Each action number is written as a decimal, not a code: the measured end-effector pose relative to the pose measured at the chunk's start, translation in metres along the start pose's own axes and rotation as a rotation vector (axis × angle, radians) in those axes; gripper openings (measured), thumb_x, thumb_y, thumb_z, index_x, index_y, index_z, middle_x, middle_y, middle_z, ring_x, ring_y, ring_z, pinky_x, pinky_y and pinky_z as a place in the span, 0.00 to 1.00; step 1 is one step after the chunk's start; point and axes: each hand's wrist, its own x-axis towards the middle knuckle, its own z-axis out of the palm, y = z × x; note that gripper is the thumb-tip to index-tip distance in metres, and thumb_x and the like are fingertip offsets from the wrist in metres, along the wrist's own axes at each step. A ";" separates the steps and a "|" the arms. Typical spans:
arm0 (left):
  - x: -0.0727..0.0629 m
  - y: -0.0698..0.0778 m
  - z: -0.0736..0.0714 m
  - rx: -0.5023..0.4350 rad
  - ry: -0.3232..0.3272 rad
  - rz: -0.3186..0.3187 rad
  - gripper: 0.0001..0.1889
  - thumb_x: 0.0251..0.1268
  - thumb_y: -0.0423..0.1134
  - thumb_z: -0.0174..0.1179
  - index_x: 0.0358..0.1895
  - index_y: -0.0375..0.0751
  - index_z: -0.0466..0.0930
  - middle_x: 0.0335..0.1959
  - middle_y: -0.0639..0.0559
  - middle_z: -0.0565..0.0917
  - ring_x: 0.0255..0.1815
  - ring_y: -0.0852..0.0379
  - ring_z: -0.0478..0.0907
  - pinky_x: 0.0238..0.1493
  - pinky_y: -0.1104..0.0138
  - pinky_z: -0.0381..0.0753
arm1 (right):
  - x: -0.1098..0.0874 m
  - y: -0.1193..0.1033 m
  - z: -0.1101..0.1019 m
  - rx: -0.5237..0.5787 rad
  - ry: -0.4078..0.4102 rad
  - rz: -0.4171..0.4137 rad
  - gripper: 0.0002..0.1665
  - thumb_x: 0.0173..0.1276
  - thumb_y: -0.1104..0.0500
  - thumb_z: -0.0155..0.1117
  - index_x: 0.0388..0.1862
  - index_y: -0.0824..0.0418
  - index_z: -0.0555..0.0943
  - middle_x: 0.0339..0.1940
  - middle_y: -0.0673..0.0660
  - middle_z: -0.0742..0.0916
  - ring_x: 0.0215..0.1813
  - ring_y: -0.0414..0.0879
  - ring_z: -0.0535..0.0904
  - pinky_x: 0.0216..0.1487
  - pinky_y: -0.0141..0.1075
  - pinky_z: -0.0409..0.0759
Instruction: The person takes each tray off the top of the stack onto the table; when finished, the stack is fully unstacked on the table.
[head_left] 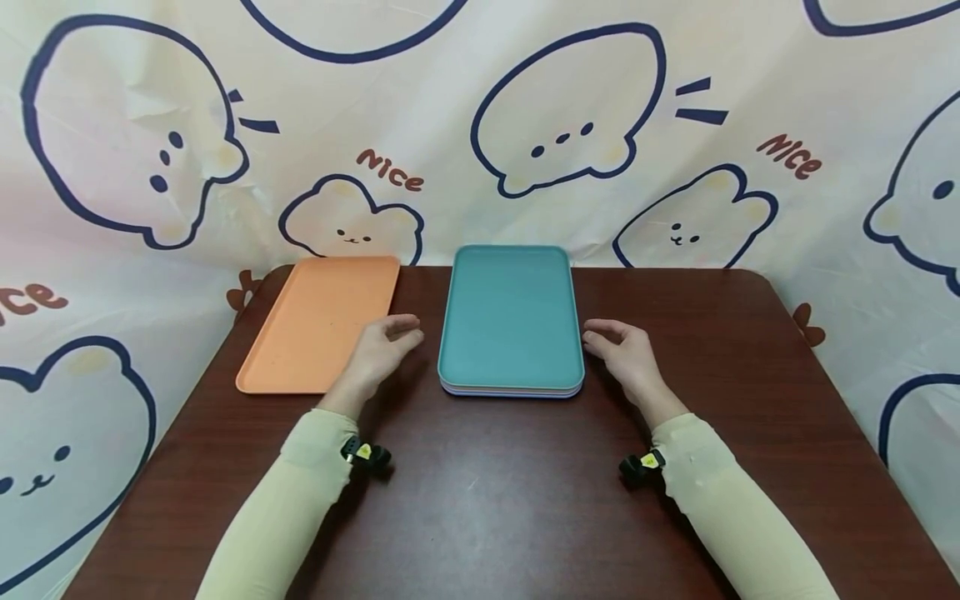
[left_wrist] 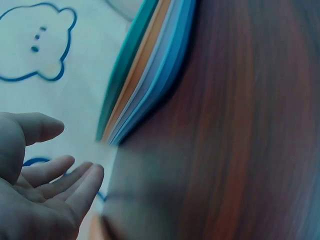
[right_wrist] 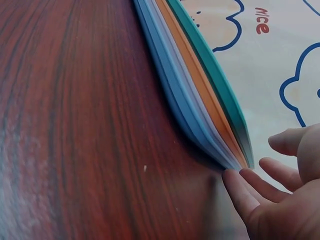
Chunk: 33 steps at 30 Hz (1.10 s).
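A stack of rectangular trays lies mid-table, with a teal tray [head_left: 512, 317] on top. From the side, an orange tray [right_wrist: 192, 67], a pale lilac tray [right_wrist: 175, 65] and blue layers [right_wrist: 167, 77] show beneath it. To the left lies a separate orange tray [head_left: 318, 325], flat on the table. My left hand [head_left: 381, 354] is over that tray's right edge, fingers loosely bent toward the stack and apart from it, holding nothing. At the stack's right side is my right hand [head_left: 624, 358], relaxed, its fingertips very near the edge; whether they touch I cannot tell.
The dark brown wooden table [head_left: 480, 500] extends in front of the stack and to its right. Behind it hangs a pale cloth [head_left: 450, 108] printed with cartoon bears, which also covers both sides. Dark wrist devices [head_left: 367, 454] are worn at both sleeves.
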 end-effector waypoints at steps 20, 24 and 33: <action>0.009 0.001 0.040 0.000 0.011 -0.002 0.29 0.77 0.29 0.54 0.79 0.31 0.69 0.76 0.33 0.76 0.77 0.40 0.74 0.71 0.49 0.80 | 0.001 0.003 0.019 -0.080 0.000 -0.025 0.24 0.80 0.61 0.65 0.72 0.65 0.82 0.80 0.64 0.77 0.85 0.55 0.64 0.82 0.53 0.69; 0.006 -0.002 0.028 -0.002 0.027 -0.009 0.29 0.78 0.29 0.52 0.80 0.30 0.68 0.76 0.32 0.75 0.77 0.39 0.74 0.72 0.48 0.79 | 0.004 0.000 0.032 -0.080 -0.007 -0.041 0.24 0.79 0.62 0.66 0.71 0.65 0.83 0.78 0.63 0.79 0.83 0.55 0.67 0.78 0.52 0.73; -0.002 -0.016 -0.010 0.030 0.066 -0.010 0.29 0.79 0.27 0.49 0.81 0.27 0.65 0.78 0.28 0.72 0.80 0.35 0.71 0.76 0.45 0.75 | 0.006 -0.011 0.078 -0.089 -0.033 -0.099 0.22 0.78 0.63 0.67 0.68 0.66 0.85 0.74 0.64 0.82 0.77 0.54 0.73 0.69 0.47 0.78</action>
